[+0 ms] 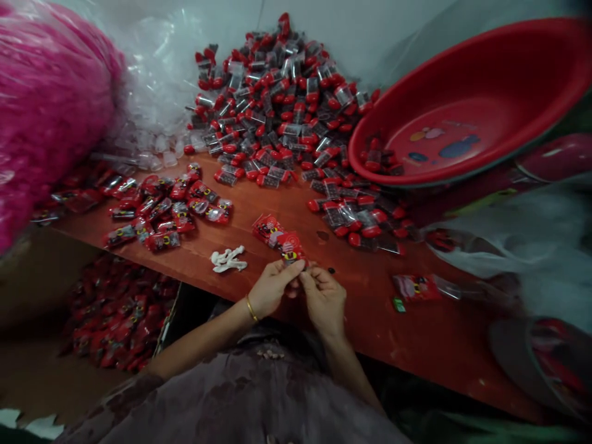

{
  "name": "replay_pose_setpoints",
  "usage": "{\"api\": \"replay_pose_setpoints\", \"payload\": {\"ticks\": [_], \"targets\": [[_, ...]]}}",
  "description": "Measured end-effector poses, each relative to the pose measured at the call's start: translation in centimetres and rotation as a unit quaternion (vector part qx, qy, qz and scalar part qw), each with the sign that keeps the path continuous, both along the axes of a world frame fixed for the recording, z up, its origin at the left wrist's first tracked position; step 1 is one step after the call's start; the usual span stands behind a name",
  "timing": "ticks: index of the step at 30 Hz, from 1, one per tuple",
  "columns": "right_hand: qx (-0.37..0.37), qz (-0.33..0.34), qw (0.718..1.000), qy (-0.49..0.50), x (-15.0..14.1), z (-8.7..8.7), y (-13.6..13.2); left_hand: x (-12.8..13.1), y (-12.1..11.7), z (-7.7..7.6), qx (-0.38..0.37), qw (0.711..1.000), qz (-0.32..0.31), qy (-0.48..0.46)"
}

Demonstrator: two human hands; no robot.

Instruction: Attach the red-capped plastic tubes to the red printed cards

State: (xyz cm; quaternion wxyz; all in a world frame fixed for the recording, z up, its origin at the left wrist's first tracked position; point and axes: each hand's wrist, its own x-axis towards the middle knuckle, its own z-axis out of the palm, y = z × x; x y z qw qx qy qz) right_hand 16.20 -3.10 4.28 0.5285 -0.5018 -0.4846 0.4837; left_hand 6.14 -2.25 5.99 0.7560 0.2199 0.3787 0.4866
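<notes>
My left hand, with a gold bangle at the wrist, pinches the near end of a small red printed plastic packet. My right hand has its thumb and fingers closed at the same packet's lower edge, close beside the left. Just beyond, a second red packet lies on the table, touching or overlapping the held one. To the left of my hands is a crumpled white piece. What the fingertips cover at the packet's edge is hidden.
Beyond stands a heap of clear tubes with red caps. Filled packets lie at left, above a box of more packets. A red basin tilts at the right; a pink bag is far left. One packet lies right.
</notes>
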Motion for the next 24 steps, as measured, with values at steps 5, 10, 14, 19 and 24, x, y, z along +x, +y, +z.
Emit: {"api": "replay_pose_setpoints", "payload": {"ticks": [5, 10, 14, 19, 24], "targets": [[0.063, -0.019, 0.99, -0.124, -2.9, -0.8, 1.9, -2.9, -0.1, -0.5, -0.022, 0.999, 0.012, -0.028], [0.139, -0.006, 0.919, -0.37, -2.6, -0.6, 4.8, -9.3, 3.0, -0.7, -0.072, 0.993, 0.091, 0.037], [0.106, -0.094, 0.866, -0.48, 1.9, -0.3, 8.6, -16.1, 6.1, 0.3, -0.082, 0.947, 0.307, 0.041], [0.059, -0.129, 0.754, -0.641, 5.9, -2.1, 13.2, -17.8, 6.4, 1.3, -0.048, 0.952, 0.297, 0.065], [0.101, -0.071, 0.747, -0.653, 5.5, -3.6, 11.5, -14.9, 3.2, -1.1, -0.003, 0.886, 0.276, 0.372]]}}
